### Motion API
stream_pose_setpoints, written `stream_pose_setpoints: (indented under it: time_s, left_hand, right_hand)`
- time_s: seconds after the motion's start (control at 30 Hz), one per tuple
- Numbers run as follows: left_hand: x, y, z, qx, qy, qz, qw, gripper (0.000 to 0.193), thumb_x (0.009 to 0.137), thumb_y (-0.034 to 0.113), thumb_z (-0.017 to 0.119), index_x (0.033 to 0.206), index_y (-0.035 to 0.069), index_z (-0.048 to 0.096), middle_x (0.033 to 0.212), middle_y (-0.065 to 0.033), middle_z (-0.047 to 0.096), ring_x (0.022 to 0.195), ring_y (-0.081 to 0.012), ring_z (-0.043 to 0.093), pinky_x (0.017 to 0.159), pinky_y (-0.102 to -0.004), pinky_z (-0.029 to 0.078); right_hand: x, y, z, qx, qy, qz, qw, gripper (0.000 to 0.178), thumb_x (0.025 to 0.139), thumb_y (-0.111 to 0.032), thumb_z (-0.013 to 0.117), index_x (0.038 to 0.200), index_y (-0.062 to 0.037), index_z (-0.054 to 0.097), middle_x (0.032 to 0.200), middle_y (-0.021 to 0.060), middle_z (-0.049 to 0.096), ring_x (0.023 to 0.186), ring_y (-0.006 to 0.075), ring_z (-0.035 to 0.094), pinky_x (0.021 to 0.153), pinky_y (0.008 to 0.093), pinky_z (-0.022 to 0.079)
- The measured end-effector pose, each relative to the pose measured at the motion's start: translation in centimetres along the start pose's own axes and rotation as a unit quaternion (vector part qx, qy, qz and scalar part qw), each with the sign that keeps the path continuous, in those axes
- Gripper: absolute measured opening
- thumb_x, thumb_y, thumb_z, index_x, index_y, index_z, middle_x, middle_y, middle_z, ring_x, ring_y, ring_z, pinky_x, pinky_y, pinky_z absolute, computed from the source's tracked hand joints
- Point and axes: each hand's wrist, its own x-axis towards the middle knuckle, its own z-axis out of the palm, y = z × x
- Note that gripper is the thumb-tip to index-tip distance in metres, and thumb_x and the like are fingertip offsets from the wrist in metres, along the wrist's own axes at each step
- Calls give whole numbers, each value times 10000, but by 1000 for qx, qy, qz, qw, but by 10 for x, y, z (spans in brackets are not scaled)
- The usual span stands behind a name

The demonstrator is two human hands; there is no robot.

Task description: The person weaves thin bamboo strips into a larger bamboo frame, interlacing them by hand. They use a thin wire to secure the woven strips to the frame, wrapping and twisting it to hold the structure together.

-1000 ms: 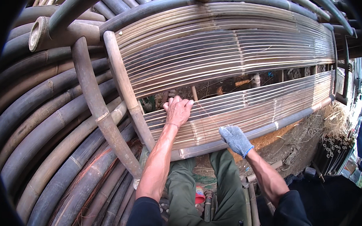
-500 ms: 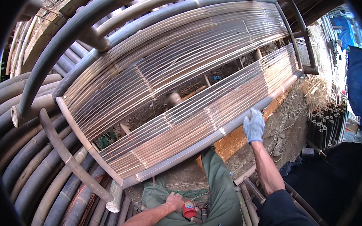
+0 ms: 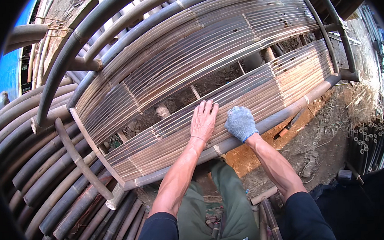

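Note:
A bamboo bench [image 3: 177, 167] spans the view in front of me, its seat made of long thin slats [image 3: 295, 76] with a lengthwise gap in the middle. My bare left hand [image 3: 203, 121] lies on the front slats, palm down, fingers stretched out toward the gap. To its right, my right hand [image 3: 240, 123], in a grey-blue knitted glove, rests on the same slats near the rounded front rail. Its fingers are curled closed, and whether anything is inside them is hidden.
Thick dark bamboo poles [image 3: 50, 181] are stacked along the left. Under the right part of the front rail lies a tool with a reddish-brown handle [image 3: 284, 132]. Cut bamboo tubes [image 3: 369, 137] stand bundled at the right, beside dry straw [image 3: 360, 103] and a black cloth [image 3: 360, 206].
My left hand has moved from my lap up onto the slats. My gloved right hand has shifted left and closed. The red container at my lap is out of sight.

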Motion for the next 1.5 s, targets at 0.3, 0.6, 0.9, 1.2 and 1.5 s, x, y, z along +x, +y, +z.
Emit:
stream_pose_setpoints:
  time_s: [0.3,0.6,0.9,1.2,1.5]
  left_hand:
    - [18,-23,7,-149,107,-111,977,178,989,200,532,1072,84,637,870,-141,648,849,-318,651,799,-397,534]
    - [35,-96,2,-195,-186,-409,872,312,856,149,532,1106,102,714,1065,-246,697,1028,-418,664,891,-486,526]
    - [60,-116,33,-331,-180,-282,882,337,871,203,564,1030,-74,670,1023,-364,633,1055,-468,625,884,-490,497]
    - [19,-86,-59,-606,-125,-300,726,269,905,266,744,953,2,744,919,-5,658,863,-95,563,789,-278,449]
    - [11,-89,-33,-405,-22,-296,865,311,927,270,679,1106,19,717,1104,-115,677,980,-261,615,903,-362,496]
  right_hand:
    - [-69,62,-140,680,-250,240,647,389,966,-422,615,1049,-49,689,630,-22,420,430,89,394,350,261,331]
    - [76,91,-87,-94,124,96,983,168,910,-223,603,807,-121,688,810,83,679,805,269,689,692,403,530]
    - [174,-27,1,158,-203,-62,964,248,873,-207,571,865,-31,746,868,253,695,821,449,676,752,530,546]
    - [81,-27,-88,214,50,-167,961,408,824,-269,725,1213,-161,664,1251,114,608,1212,318,554,1101,466,385]
    - [-92,53,-83,243,-106,-180,947,132,927,-139,524,815,-85,567,830,125,578,801,348,565,673,466,433]
